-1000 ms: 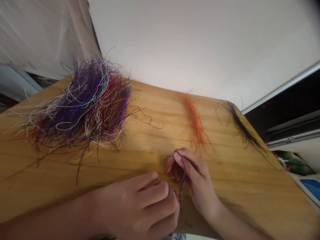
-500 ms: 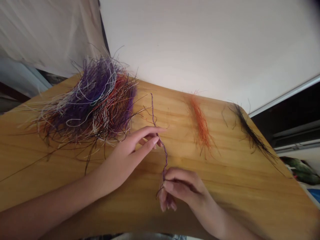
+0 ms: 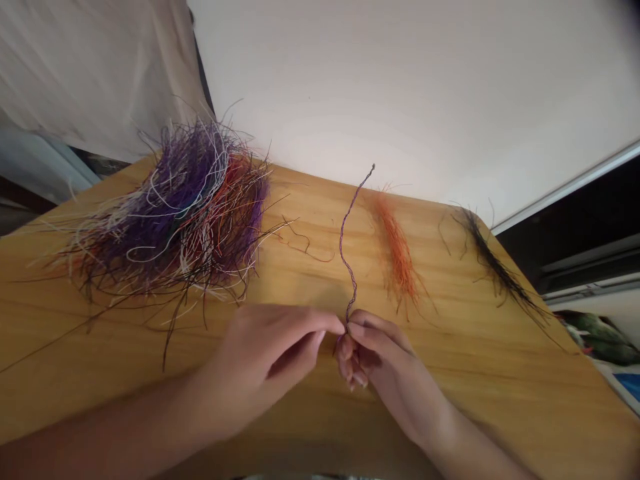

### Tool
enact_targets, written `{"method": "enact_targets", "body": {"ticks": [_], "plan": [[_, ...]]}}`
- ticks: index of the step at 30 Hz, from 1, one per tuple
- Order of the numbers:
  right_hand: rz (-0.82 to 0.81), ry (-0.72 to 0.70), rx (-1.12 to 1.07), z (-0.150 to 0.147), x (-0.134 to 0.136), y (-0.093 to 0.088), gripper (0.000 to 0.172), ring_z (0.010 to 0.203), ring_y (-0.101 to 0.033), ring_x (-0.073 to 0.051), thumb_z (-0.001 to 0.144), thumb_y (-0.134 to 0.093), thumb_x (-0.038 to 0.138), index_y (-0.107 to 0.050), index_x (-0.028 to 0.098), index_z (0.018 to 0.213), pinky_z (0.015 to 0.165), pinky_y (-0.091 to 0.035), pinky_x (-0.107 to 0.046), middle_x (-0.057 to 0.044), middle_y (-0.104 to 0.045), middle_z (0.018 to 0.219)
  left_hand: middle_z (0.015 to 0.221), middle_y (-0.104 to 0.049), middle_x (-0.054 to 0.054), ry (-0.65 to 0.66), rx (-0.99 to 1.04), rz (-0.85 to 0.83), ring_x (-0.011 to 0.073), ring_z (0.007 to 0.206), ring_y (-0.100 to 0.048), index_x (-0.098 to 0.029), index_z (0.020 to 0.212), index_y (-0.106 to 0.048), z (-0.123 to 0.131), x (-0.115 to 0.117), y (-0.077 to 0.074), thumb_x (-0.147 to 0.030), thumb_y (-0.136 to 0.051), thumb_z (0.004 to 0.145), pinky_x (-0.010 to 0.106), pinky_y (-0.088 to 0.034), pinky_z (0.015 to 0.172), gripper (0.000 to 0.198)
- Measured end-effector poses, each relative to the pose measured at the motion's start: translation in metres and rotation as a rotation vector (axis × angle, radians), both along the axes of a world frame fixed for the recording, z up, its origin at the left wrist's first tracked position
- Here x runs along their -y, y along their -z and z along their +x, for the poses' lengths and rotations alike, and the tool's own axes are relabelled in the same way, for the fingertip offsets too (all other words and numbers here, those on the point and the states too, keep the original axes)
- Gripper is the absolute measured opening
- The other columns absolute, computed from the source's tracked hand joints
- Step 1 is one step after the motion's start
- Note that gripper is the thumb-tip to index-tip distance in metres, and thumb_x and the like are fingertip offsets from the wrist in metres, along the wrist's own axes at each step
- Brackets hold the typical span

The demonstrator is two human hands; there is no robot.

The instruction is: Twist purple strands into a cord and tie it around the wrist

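Note:
A thin twisted purple wire [image 3: 343, 243] rises in a wavy line from my fingers, its small knobbly tip standing free at the top. My right hand [image 3: 377, 347] pinches the lower end between thumb and forefinger, its other fingers curled below. Right beside that pinch, my left hand [image 3: 285, 347] has its forefinger and thumb drawn together at the same end of the wire. A short purple tail shows under the fingertips; the exact grip there is partly hidden.
Left on the wooden table [image 3: 280, 427] lies a big tangled heap of purple, white, red and black wires [image 3: 185, 207]. An orange bundle [image 3: 397, 253] and a black bundle [image 3: 495, 263] lie to the right. A white wall [image 3: 400, 87] stands behind.
My left hand has slid down from the wire's middle to its lower end, beside my right hand. My right hand has moved slightly up and right, and the wire's free tip has swung right.

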State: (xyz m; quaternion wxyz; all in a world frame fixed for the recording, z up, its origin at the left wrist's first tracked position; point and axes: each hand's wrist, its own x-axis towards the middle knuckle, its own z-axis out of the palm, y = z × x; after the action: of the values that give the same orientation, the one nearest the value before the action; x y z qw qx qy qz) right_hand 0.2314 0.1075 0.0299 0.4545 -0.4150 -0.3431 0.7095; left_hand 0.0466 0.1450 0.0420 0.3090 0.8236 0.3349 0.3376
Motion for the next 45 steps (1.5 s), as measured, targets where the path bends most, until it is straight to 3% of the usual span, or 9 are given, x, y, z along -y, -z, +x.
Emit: {"method": "enact_targets", "body": {"ticks": [5, 8, 11, 21, 29, 35, 41, 45], "plan": [[0.006, -0.019, 0.02, 0.001, -0.001, -0.002, 0.025, 0.051, -0.048, -0.009, 0.088, -0.057, 0.028, -0.06, 0.015, 0.067, 0.051, -0.033, -0.023, 0.0, -0.059, 0.057, 0.082, -0.063, -0.002, -0.051, -0.023, -0.323, 0.0124, 0.069, -0.057, -0.022, 0.101, -0.053, 0.006, 0.0, 0.01, -0.028, -0.036, 0.098, 0.023, -0.04, 0.06, 0.018], [0.027, -0.021, 0.04, 0.0, -0.001, -0.001, 0.027, 0.051, -0.047, -0.009, 0.089, -0.056, 0.029, -0.059, 0.015, 0.067, 0.051, -0.033, -0.023, 0.0, -0.058, 0.057, 0.072, -0.05, -0.003, 0.063, 0.031, -0.564, 0.0122, 0.069, -0.05, -0.02, 0.083, -0.051, 0.008, -0.004, 0.01, -0.037, -0.033, 0.1, 0.024, -0.04, 0.068, 0.03], [0.076, -0.03, 0.096, 0.001, -0.001, 0.001, 0.029, 0.052, -0.047, -0.009, 0.09, -0.056, 0.032, -0.058, 0.015, 0.066, 0.052, -0.034, -0.023, 0.001, -0.056, 0.058, 0.07, -0.048, -0.003, 0.196, 0.13, -0.769, 0.0114, 0.067, -0.047, -0.018, 0.073, -0.048, 0.009, -0.007, 0.01, -0.04, -0.033, 0.1, 0.023, -0.038, 0.068, 0.038], [0.229, -0.125, 0.23, 0.003, -0.001, 0.005, 0.029, 0.053, -0.041, -0.007, 0.097, -0.049, 0.03, -0.054, 0.016, 0.072, 0.053, -0.033, -0.023, 0.003, -0.05, 0.064, 0.059, -0.037, -0.008, 0.354, 0.339, -1.1, 0.0073, 0.051, -0.033, -0.018, 0.077, -0.048, 0.008, -0.013, 0.022, -0.049, -0.053, 0.091, 0.018, -0.034, 0.049, 0.034], [0.242, -0.159, 0.313, 0.001, 0.001, -0.003, 0.029, 0.057, -0.042, -0.009, 0.098, -0.045, 0.032, -0.052, 0.017, 0.074, 0.056, -0.035, -0.024, 0.002, -0.05, 0.066, 0.067, -0.044, -0.006, 0.264, 0.181, -0.946, 0.0085, 0.06, -0.036, -0.018, 0.075, -0.046, 0.008, -0.01, 0.016, -0.037, -0.054, 0.09, 0.02, -0.03, 0.053, 0.025], [0.242, -0.153, 0.379, -0.001, 0.001, -0.003, 0.03, 0.056, -0.041, -0.009, 0.097, -0.045, 0.032, -0.051, 0.017, 0.072, 0.055, -0.035, -0.023, 0.003, -0.048, 0.062, 0.063, -0.034, -0.007, 0.163, 0.106, -0.745, 0.0085, 0.057, -0.029, -0.019, 0.07, -0.041, 0.014, -0.004, 0.009, -0.02, -0.05, 0.087, 0.021, -0.023, 0.051, 0.019], [0.262, -0.13, 0.419, -0.001, 0.001, -0.005, 0.021, 0.059, -0.042, -0.008, 0.094, -0.052, 0.033, -0.055, 0.018, 0.08, 0.056, -0.036, -0.021, 0.004, -0.049, 0.066, 0.066, -0.046, -0.005, 0.077, 0.087, -0.674, 0.0109, 0.063, -0.041, -0.019, 0.071, -0.048, 0.011, -0.004, 0.011, -0.033, -0.05, 0.089, 0.024, -0.03, 0.056, 0.023], [0.274, -0.092, 0.473, -0.002, 0.002, -0.006, 0.008, 0.067, -0.046, -0.009, 0.086, -0.064, 0.025, -0.058, 0.019, 0.085, 0.061, -0.038, -0.021, 0.004, -0.05, 0.073, 0.069, -0.043, -0.005, 0.123, 0.147, -0.711, 0.0106, 0.066, -0.041, -0.018, 0.073, -0.05, 0.01, -0.005, 0.012, -0.04, -0.051, 0.092, 0.023, -0.031, 0.06, 0.029]]}}
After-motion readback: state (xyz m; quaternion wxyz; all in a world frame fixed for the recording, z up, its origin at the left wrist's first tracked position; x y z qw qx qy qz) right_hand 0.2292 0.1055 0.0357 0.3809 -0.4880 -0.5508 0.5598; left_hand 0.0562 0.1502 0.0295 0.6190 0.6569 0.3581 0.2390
